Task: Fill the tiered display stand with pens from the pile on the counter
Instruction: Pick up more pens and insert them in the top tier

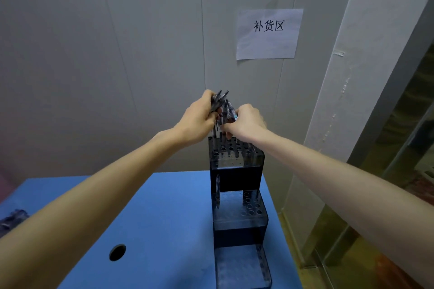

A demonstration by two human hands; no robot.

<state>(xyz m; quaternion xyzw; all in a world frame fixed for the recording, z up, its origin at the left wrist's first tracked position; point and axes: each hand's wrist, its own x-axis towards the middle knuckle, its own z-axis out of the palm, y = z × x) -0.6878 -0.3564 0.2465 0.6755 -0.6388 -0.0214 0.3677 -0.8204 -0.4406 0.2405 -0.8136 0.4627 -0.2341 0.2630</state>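
A dark, see-through tiered display stand [237, 180] with rows of round holes rises in three steps on the blue counter [164, 218]. Above its top tier my left hand [197, 122] grips a bunch of dark pens [219, 103], their ends sticking up past my fingers. My right hand [246, 122] is close against the bunch and pinches one pen with a blue band, its lower end near the top tier's holes. One pen stands in the top tier's back left. The rest of the pen pile [11, 219] lies at the counter's far left edge.
A round hole [117, 252] is cut in the counter near its front. A grey panel wall stands right behind the stand, with a paper sign [269, 34] taped on it. The counter's right edge runs just beside the stand.
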